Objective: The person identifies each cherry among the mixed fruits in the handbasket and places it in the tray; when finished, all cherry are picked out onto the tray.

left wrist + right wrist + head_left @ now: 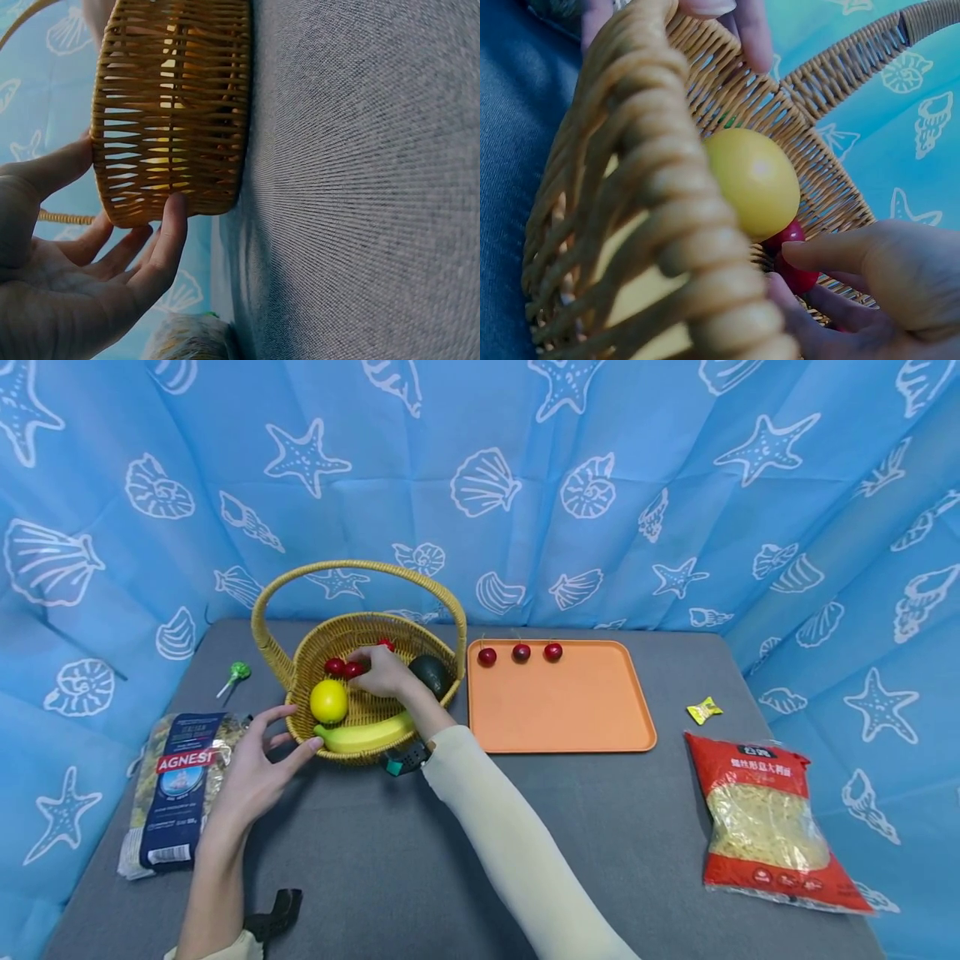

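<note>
A wicker basket [297,720] with a tall arched handle stands at the back left of the table. My left hand [258,768] holds its near left side, thumb and fingers spread along the rim and outer wall [172,112]. Inside the basket, my right hand [386,674] pinches a dark red cherry [799,276] between thumb and fingers. Another cherry [334,667] touches it, beside a yellow lemon-like ball [328,702]. A banana [367,735] lies along the near wall, a dark avocado [431,675] at the right. One more red cherry [386,644] shows at the back.
Right of the basket lies an orange tray [555,710], with cherries [521,652] along its far edge. An Agnesi pasta bag [180,785] and green lollipop [239,672] lie left. A yellow-wrapped candy [703,710] and red pasta bag [772,827] lie right. A blue curtain [525,543] hangs behind.
</note>
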The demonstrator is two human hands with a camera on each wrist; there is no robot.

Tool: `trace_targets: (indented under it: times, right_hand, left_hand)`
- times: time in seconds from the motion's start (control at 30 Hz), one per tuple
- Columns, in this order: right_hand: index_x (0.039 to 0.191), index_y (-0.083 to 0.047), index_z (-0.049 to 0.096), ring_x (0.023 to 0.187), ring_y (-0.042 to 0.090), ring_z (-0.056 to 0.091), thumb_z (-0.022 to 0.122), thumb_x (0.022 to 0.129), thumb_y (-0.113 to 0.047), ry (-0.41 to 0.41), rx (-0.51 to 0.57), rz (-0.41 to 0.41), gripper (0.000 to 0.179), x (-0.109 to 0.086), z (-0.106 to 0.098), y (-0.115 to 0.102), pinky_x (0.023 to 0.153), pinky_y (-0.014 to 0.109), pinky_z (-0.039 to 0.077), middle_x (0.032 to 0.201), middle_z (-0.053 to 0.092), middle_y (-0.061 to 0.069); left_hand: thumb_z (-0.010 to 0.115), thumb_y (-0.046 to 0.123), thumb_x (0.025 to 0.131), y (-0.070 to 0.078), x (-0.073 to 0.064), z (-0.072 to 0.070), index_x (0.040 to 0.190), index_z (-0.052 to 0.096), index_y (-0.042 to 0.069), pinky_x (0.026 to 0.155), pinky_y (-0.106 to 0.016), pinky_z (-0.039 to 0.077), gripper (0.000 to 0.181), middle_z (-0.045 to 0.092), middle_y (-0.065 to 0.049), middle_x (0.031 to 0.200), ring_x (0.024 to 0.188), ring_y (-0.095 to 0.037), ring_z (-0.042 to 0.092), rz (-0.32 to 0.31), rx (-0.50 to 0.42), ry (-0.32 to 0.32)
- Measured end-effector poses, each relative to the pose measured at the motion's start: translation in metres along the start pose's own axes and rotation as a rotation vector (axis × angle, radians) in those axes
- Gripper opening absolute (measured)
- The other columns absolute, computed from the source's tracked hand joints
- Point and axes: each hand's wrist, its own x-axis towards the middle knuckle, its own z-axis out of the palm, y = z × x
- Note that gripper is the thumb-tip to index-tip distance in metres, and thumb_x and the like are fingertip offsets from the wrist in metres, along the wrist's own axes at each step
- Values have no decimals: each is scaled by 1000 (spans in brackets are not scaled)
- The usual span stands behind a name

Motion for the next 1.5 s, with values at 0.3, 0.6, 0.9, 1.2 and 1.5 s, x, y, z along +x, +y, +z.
trace_targets:
  times: [0.3, 0.6, 0.9, 1.2, 1.5]
  right_hand:
    - [135, -4, 70, 128, 30, 66, 79, 100, -11, 85, 124, -27, 37, -10, -6, -5, 107, 38, 58, 137, 70, 16]
    - [140, -3, 67, 121, 30, 71, 75, 103, -17, 74, 142, -212, 40, -38, -31, -13, 92, 25, 59, 140, 71, 15]
    - [135, -6, 70, 91, 19, 78, 77, 102, -12, 87, 183, -317, 34, -92, -63, -13, 81, 22, 63, 132, 73, 12]
    - [133, -8, 70, 97, 22, 75, 77, 100, -7, 115, 233, -413, 34, -149, -95, 16, 83, 28, 65, 125, 74, 14]
    - [135, -5, 70, 112, 33, 76, 77, 100, -7, 251, 197, -327, 37, -172, -114, 69, 98, 38, 68, 135, 72, 16]
  left_hand:
    - [71, 51, 104, 1, 0, 0, 171, 28, 15, 113, -72, 51, 87, 15, -26, 181, 154, -57, 41, -16, 1, -1]
    - [70, 51, 104, 0, 1, -1, 171, 27, 15, 114, -72, 50, 87, 15, -26, 181, 154, -57, 41, -8, -5, -11]
    - [70, 51, 104, 1, 1, 0, 171, 28, 13, 114, -72, 51, 87, 15, -26, 181, 154, -57, 41, 4, 0, -5]
    - [71, 51, 104, 1, 0, 0, 170, 30, 12, 113, -73, 50, 87, 17, -27, 180, 153, -57, 43, 10, 14, 13]
    - [71, 49, 104, 1, 0, 0, 169, 31, 11, 113, -73, 51, 86, 18, -28, 180, 153, -57, 43, 19, 14, 14]
